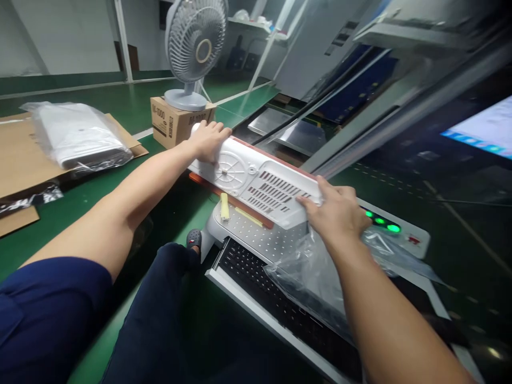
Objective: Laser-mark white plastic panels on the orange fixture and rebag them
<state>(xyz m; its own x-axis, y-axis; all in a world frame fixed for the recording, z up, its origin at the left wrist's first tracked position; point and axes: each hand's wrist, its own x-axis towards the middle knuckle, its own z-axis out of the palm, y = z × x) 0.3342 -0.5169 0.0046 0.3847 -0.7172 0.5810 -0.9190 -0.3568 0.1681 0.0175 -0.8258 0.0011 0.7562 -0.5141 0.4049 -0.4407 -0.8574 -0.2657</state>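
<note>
A long white plastic panel (pixel 256 178) with a round grille and rows of vent slots lies tilted on a red-edged fixture over a perforated white plate (pixel 256 237). My left hand (pixel 208 140) grips the panel's far left end. My right hand (pixel 338 210) holds its near right end. A crumpled clear plastic bag (pixel 316 277) lies under my right wrist, over a black keyboard (pixel 256 280).
A grey desk fan (pixel 194 50) stands on a cardboard box (pixel 176 122) at the back. A bagged white part (pixel 78 136) rests on flattened cardboard at left. Green lit buttons (pixel 384 223) sit right of my hand. A monitor (pixel 486 128) glows at far right. The floor is green.
</note>
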